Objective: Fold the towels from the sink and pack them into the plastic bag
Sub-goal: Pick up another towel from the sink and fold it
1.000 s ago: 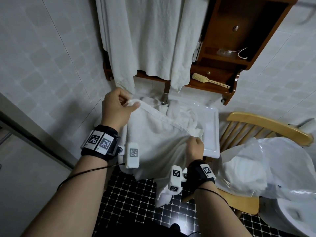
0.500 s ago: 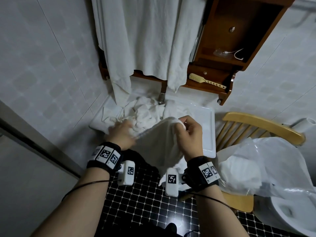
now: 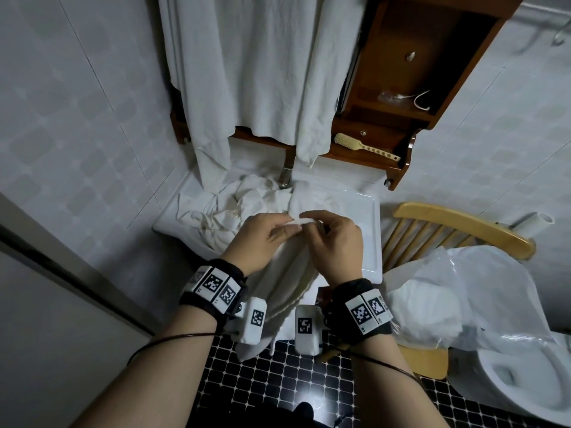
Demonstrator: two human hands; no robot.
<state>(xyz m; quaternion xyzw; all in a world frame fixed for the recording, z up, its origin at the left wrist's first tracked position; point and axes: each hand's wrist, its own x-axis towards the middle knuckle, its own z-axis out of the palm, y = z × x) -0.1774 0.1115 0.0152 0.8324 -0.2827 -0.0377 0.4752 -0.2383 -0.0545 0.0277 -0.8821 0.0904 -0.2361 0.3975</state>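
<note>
L hand (image 3: 262,239) & R hand (image 3: 335,245) are close together, nearly touching, above front edge of sink (image 3: 369,242). Both pinch the folded top edge of a towel (image 3: 287,285): L thumb on top w/ fingers curled under, R fingers curled round the same edge from the other side. Towel hangs doubled btwn the two wrists, down past sink's front edge, its lower end in front of the black tiled floor (image 3: 278,378). Pile (image 3: 238,205) of crumpled white towels lies in back-left part of sink, next to the tap (image 3: 285,177). Bag (image 3: 482,279) lies open on chair (image 3: 463,223) just right of sink, w/ white cloth showing inside at its left end. Long cloths (image 3: 262,72) hang from wooden shelf (image 3: 411,97) above sink's back edge, their ends reaching the pile. Brush (image 3: 364,146) lies on shelf's lowest board. Toilet (image 3: 519,378) at bottom right, just below bag.
</note>
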